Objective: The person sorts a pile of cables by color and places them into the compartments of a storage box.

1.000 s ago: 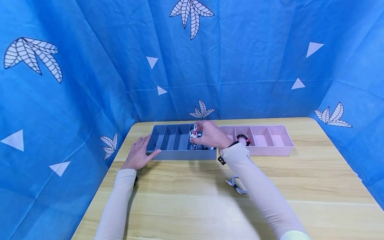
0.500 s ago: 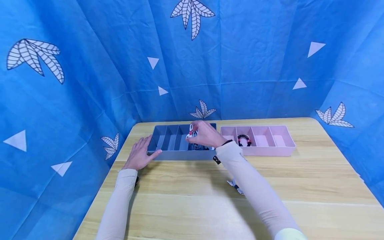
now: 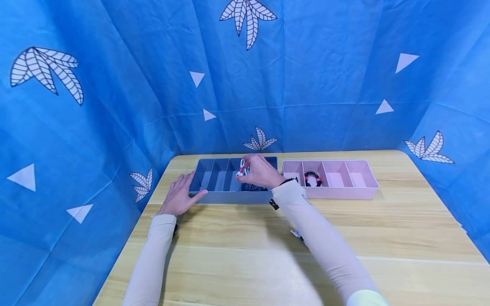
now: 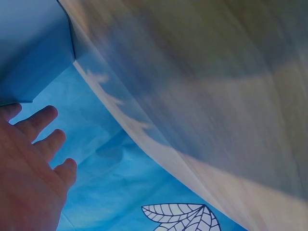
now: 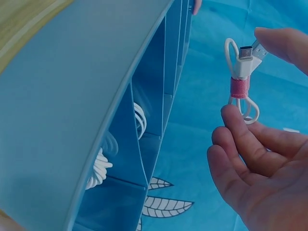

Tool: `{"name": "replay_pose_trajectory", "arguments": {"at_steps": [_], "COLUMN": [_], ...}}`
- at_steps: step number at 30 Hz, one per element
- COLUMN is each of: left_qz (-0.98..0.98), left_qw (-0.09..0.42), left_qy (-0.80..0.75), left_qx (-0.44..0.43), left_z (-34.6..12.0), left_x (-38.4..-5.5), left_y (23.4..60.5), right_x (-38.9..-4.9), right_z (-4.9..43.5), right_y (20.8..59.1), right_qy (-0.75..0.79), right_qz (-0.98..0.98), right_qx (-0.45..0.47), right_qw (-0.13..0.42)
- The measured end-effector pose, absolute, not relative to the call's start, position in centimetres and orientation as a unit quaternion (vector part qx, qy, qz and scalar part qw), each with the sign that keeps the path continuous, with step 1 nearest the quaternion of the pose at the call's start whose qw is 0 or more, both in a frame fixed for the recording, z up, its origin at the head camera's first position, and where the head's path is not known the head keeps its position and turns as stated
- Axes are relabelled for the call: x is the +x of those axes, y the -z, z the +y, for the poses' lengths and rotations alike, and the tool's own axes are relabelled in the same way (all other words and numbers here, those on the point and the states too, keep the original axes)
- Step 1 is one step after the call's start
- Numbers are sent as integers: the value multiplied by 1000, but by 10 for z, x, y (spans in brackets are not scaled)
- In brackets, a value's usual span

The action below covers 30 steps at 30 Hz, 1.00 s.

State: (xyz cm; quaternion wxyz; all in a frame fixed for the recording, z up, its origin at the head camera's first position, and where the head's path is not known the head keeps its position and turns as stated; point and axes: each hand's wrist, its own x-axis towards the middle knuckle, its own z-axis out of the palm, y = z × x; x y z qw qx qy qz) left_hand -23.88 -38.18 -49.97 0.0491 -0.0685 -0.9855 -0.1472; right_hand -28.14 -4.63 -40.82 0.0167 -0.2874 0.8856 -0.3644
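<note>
My right hand (image 3: 261,171) pinches a bundled white USB cable (image 5: 239,87) between thumb and fingers. A pinkish-red strap wraps the bundle, and its metal plugs show in the right wrist view. The hand is above the right part of a blue-grey divided box (image 3: 229,198). White cable coils (image 5: 99,171) lie inside that box, with darker cables partly hidden under the hand. At the box's left end is my left hand (image 3: 177,196), fingers spread and thumb by the front wall; it holds nothing.
A pink divided box (image 3: 340,193) stands to the right, with a black-and-red coiled cable (image 3: 313,179) in one compartment. On the wooden table (image 3: 229,255), another strapped cable (image 3: 297,234) is mostly covered by my right forearm. Blue curtain (image 3: 325,63) surrounds the back and sides.
My right hand has shifted slightly left over the blue-grey box with the white cable. My right forearm now covers more of the cable on the table. The left hand stays in place.
</note>
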Motion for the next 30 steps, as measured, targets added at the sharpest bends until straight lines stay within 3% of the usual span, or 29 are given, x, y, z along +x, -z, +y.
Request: {"name": "replay_pose_trajectory", "arguments": {"at_steps": [30], "left_qz": [-987], "left_qw": [42], "left_qy": [143], "left_qx": [-61], "left_z": [-380], "left_x": [-236], "left_y": [499], "right_x": [-282], "right_z": [-56], "right_y": [417], "right_qy": [337], "right_qz": [894], "right_qx": [-293], "right_qw": [23]}}
